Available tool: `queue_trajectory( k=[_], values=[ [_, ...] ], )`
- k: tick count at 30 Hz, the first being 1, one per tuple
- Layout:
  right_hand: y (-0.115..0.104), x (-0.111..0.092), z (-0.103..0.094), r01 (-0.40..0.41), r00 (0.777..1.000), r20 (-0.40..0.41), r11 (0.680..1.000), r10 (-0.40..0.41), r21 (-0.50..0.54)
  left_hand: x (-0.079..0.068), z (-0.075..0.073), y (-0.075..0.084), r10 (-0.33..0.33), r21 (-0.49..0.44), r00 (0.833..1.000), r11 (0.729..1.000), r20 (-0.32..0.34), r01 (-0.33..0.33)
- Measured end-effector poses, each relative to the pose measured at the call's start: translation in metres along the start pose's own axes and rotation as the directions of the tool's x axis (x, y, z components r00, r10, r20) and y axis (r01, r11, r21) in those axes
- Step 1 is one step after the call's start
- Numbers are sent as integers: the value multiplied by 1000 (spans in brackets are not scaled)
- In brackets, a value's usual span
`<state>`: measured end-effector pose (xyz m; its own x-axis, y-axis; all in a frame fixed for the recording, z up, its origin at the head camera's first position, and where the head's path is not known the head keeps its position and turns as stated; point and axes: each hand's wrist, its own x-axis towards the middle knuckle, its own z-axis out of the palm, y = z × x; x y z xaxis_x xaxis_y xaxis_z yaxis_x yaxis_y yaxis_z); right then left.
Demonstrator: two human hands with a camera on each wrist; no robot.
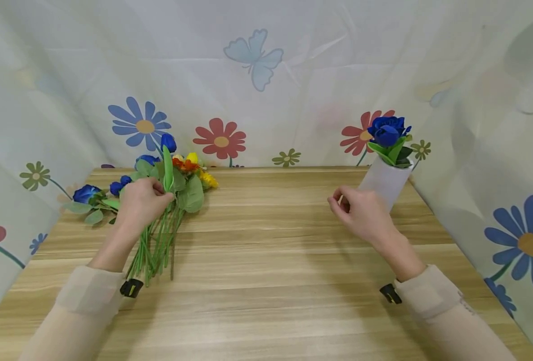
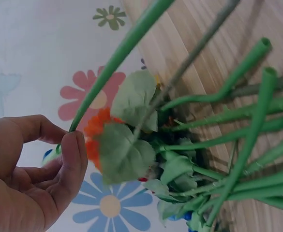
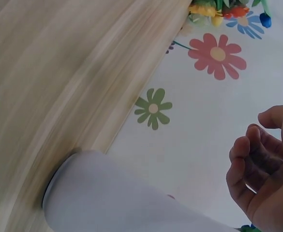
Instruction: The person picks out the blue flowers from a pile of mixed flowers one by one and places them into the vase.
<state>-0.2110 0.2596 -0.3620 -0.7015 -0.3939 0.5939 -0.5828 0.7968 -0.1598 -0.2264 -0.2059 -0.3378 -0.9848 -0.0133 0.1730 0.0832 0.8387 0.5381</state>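
My left hand (image 1: pixel 144 203) pinches the green stem (image 2: pixel 113 65) of an artificial blue tulip (image 1: pixel 168 143) between thumb and fingertips. The tulip stands upright above a pile of artificial flowers, its long green leaf (image 1: pixel 168 170) rising beside the bloom. Below lie orange flowers (image 1: pixel 187 165), yellow flowers (image 1: pixel 209 179) and a bundle of green stems (image 1: pixel 151 255). My right hand (image 1: pixel 361 213) hovers with loosely curled fingers and holds nothing. Close by it stands a white vase (image 1: pixel 385 183) containing blue flowers (image 1: pixel 388 131) with green leaves.
A wooden table (image 1: pixel 266 281) carries everything. Blue flowers (image 1: pixel 86 194) with leafy stems lie at its left side. Behind the table and along both sides hangs a white curtain (image 1: pixel 293 90) printed with flowers and a butterfly.
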Motion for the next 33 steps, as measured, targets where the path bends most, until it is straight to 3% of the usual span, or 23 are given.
queue_trajectory(
  k=[9, 15, 20, 33],
  values=[
    [-8, -1, 10, 10, 999, 49, 1000, -11, 17, -2, 9, 17, 21, -21, 999, 1000, 27, -20],
    [-21, 0, 16, -9, 993, 122, 998, 1, 60, -3, 17, 28, 70, -47, 997, 997, 40, -68],
    [-28, 1, 22, -8, 991, 136, 997, -2, 76, -4, 24, 38, 105, -62, 993, 993, 43, -103],
    [-45, 4, 41, -6, 983, 181, 990, -20, 140, -7, 37, 58, 115, -186, 983, 979, 141, -88]
  ],
)
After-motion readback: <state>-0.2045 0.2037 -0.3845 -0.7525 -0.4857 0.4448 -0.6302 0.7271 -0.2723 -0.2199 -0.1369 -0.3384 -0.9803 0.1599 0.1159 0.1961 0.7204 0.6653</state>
